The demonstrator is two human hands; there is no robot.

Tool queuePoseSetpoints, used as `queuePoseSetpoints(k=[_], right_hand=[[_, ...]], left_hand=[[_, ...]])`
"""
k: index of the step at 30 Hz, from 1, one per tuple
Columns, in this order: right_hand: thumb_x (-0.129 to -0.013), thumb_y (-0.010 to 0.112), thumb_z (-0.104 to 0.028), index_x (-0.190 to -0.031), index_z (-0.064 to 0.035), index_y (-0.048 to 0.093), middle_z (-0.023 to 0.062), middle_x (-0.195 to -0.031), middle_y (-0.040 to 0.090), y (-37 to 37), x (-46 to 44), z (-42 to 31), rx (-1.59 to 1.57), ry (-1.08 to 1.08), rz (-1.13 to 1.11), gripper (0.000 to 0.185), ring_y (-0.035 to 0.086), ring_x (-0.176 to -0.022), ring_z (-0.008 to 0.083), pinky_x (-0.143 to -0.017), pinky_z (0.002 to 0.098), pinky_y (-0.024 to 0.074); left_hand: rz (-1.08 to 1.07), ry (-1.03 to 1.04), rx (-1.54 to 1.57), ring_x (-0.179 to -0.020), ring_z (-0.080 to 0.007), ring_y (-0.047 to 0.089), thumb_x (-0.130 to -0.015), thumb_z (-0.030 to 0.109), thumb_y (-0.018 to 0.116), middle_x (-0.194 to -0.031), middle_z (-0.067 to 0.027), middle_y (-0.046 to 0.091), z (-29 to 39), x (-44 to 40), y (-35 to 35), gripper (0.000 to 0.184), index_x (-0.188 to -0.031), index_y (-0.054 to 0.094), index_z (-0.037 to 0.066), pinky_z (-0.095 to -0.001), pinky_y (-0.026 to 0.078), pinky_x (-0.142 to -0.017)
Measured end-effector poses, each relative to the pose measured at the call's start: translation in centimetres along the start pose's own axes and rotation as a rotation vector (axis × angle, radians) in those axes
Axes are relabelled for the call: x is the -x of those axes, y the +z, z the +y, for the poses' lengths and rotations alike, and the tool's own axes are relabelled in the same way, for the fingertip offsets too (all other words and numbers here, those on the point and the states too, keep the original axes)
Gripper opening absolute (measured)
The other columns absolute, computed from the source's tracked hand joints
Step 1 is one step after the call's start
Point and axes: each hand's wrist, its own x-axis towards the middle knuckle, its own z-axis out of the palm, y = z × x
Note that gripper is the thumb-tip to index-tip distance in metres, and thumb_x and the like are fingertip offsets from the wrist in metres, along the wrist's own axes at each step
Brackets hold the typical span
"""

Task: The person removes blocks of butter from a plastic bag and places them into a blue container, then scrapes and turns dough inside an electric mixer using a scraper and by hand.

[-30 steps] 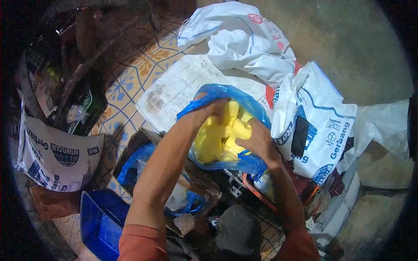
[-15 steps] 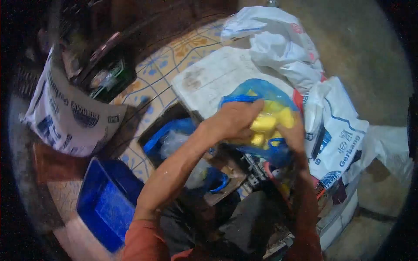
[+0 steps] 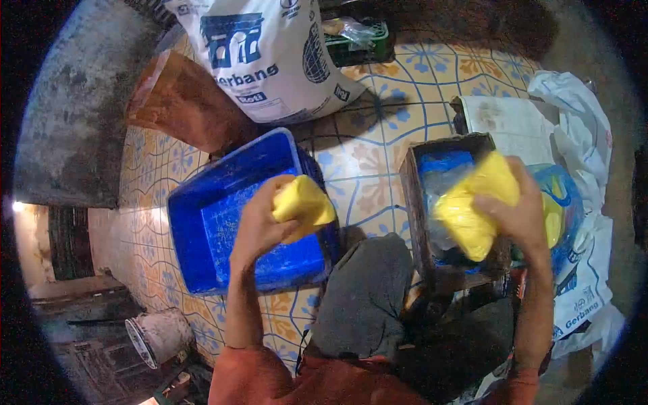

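My left hand [image 3: 262,219] grips a yellow block [image 3: 303,208] above the blue plastic tub [image 3: 214,182]. In my right hand [image 3: 520,206] are yellow blocks [image 3: 474,208], slightly blurred, held over an open box [image 3: 412,196] lined with blue and clear plastic. Whether they are separate pieces or one bundle is hard to tell. Right of that hand, the blue plastic bag [image 3: 572,196] shows more yellow pieces inside. The tub's visible floor holds only small marks and specks.
A full white flour sack [image 3: 270,61] stands behind the tub, beside a brown sack or carton [image 3: 182,104]. A green crate [image 3: 364,47] is at the top. A white bucket [image 3: 158,336] lies at lower left; white sacks [image 3: 584,121] lie at right.
The view has swung left toward the blue tub. Both hands have left the blue bag and moved apart, each now holding yellow pieces, the left one over the tub.
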Motion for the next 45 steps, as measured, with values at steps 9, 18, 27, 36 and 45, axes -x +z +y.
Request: queuePoseSetpoints(k=[9, 18, 27, 36, 45], right_hand=[[-0.075, 0.072, -0.045, -0.142, 0.0007, 0.036, 0.0299, -0.133, 0.05, 28.4, -6.2, -4.3, 0.063, -0.477, -0.444, 0.089, 0.052, -0.12, 0.0434, -0.102, 0.0459, 0.0421], [-0.089, 0.062, -0.034, -0.079, -0.0033, 0.063, 0.0167, -0.076, 0.064, 8.3, -5.4, 3.0, 0.477, -0.616, -0.166, 0.032, 0.064, -0.073, 0.0353, -0.065, 0.045, 0.0509], [-0.094, 0.055, -0.029, -0.092, -0.0028, 0.069, 0.0065, -0.082, 0.069, -15.9, 5.2, 22.1, 0.224, 0.316, 0.755, 0.029, 0.065, -0.073, 0.0133, -0.064, 0.0281, 0.0494], [-0.073, 0.07, -0.044, -0.112, 0.0015, 0.064, 0.0255, -0.103, 0.068, -11.1, -1.2, 30.5, 0.308, 0.501, 0.296, 0.061, 0.066, -0.097, 0.0408, -0.084, 0.0452, 0.0515], [-0.059, 0.08, -0.044, -0.131, 0.0061, 0.049, 0.0279, -0.127, 0.056, -10.5, 0.0, 27.3, 0.093, 0.564, 0.263, 0.093, 0.056, -0.118, 0.0383, -0.096, 0.0399, 0.0458]], left_hand=[[0.293, -0.016, -0.577, -0.126, -0.041, 0.045, -0.072, 0.007, 0.076, -0.137, -0.0229, 0.047, -23.1, 7.0, -3.9, 0.071, -0.137, 0.047, 0.007, -0.0486, 0.037, -0.103], [0.034, 0.034, -0.331, -0.13, -0.0381, 0.046, -0.083, 0.011, 0.07, -0.143, -0.0213, 0.046, -14.8, 2.6, 2.9, 0.049, -0.129, 0.056, 0.003, -0.0426, 0.037, -0.107], [-0.373, 0.692, 0.053, -0.116, -0.037, 0.058, -0.081, 0.01, 0.072, -0.133, -0.02, 0.054, 17.9, -6.9, 21.0, 0.038, -0.118, 0.064, 0.009, -0.041, 0.048, -0.096], [-0.16, 0.961, -0.243, -0.121, -0.0354, 0.05, -0.067, 0.009, 0.076, -0.136, -0.0167, 0.049, 30.2, -14.7, 36.2, 0.042, -0.108, 0.065, 0.01, -0.042, 0.047, -0.095], [-0.358, 0.458, 0.372, -0.06, -0.0079, 0.052, -0.084, 0.02, 0.071, -0.065, -0.0014, 0.061, 29.0, -19.5, 33.5, 0.021, -0.091, 0.071, 0.0, -0.0257, 0.04, -0.056]])
